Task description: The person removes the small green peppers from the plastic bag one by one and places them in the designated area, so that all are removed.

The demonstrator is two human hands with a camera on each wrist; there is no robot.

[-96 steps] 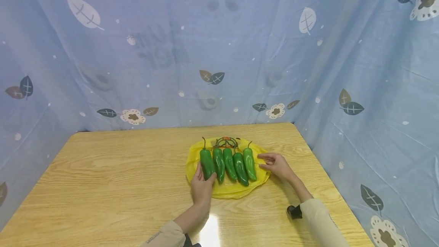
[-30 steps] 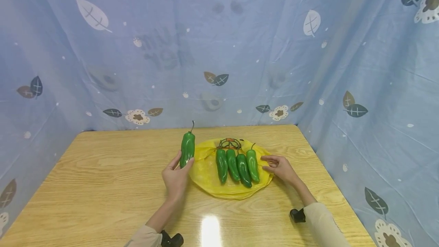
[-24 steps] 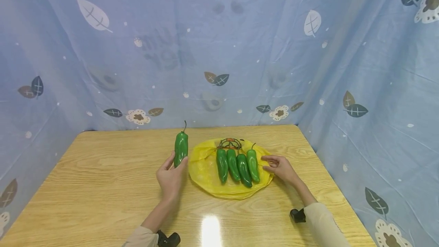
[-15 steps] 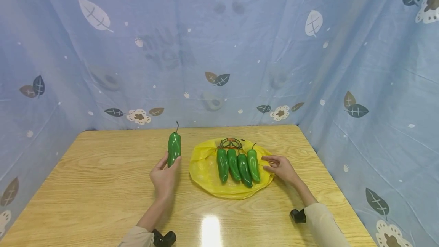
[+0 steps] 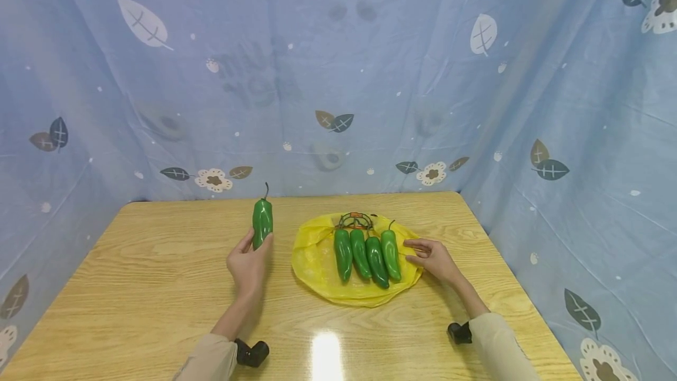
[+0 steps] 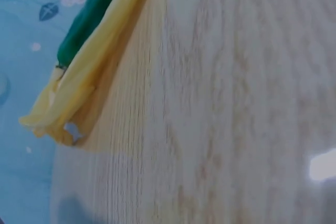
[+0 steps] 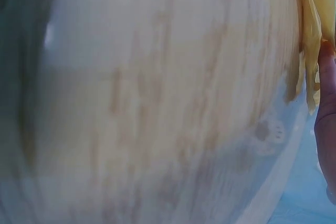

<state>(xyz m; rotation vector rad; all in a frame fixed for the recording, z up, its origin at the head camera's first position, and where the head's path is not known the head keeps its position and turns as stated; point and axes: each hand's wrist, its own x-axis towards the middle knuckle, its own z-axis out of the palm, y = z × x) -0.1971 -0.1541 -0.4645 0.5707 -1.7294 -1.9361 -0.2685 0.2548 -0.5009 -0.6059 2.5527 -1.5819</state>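
In the head view my left hand (image 5: 247,260) grips a green pepper (image 5: 262,222) by its lower part, thumb on one side and fingers on the other. The pepper stands nearly upright over the table, left of a yellow plastic bag (image 5: 317,275), with its stem up. Several more green peppers (image 5: 342,256) lie side by side on the bag, stems toward the back. My right hand (image 5: 435,258) is at the bag's right edge, fingers extended and thumb apart. One finger (image 7: 328,82) meets the yellow plastic in the right wrist view. The left wrist view leaves my left hand out.
A wooden table (image 5: 174,269) spreads under everything. A blue patterned curtain (image 5: 238,93) hangs behind it and along both sides. At the bag's far end there is a dark loop-shaped figure with an orange patch (image 5: 356,215).
My left hand has taken the leftmost pepper off the bag and carried it left, raised upright; in the last half second it shifted slightly farther left. My right hand has stayed at the bag's edge.
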